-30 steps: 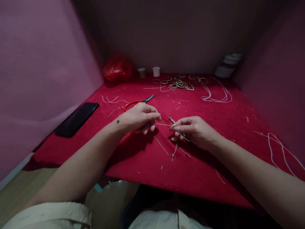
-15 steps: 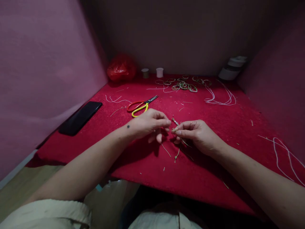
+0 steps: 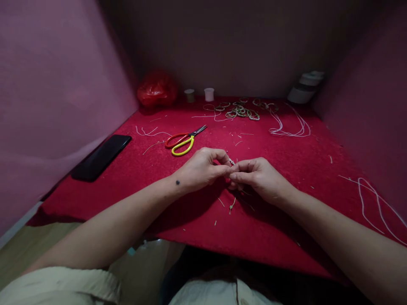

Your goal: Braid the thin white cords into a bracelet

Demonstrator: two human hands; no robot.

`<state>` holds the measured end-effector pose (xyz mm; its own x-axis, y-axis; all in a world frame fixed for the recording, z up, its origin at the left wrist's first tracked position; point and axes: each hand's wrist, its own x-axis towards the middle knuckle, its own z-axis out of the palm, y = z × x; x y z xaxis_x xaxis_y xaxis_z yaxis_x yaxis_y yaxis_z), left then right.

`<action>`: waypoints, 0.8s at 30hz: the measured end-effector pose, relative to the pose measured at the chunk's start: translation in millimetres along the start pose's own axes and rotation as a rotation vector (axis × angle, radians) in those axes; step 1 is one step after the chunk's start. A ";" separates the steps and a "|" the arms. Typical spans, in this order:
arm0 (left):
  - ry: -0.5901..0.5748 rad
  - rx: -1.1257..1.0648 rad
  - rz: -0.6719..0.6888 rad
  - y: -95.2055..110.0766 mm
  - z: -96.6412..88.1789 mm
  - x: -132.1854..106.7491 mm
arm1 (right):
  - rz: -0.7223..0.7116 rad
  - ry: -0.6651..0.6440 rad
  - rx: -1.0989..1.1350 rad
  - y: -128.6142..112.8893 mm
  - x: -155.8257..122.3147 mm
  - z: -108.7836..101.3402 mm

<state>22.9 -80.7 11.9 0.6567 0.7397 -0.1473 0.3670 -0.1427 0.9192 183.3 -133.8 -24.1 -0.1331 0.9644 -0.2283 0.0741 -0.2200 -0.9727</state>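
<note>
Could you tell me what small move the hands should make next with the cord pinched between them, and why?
Probably draw the hands gently apart to snug the knot: the left hand and right hand pinch the knotted cord fingertip to fingertip, with loose ends trailing onto the red cloth below.
</note>
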 end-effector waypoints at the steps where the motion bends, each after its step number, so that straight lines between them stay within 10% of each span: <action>1: 0.013 0.011 0.007 0.2 0.5 -0.4 | 0.004 -0.002 0.009 0.1 0.0 -0.1; 18: 0.089 -0.083 -0.023 -6.0 12.4 6.1 | -0.016 -0.043 0.011 -0.4 -1.3 -1.2; 24: -0.087 -0.153 -0.210 1.1 0.2 0.2 | -0.002 -0.022 0.072 -0.8 0.1 -1.4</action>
<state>23.7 -80.8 12.8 0.6334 0.6823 -0.3651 0.4017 0.1134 0.9087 184.5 -133.3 -23.2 -0.1550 0.9616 -0.2266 0.0031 -0.2289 -0.9735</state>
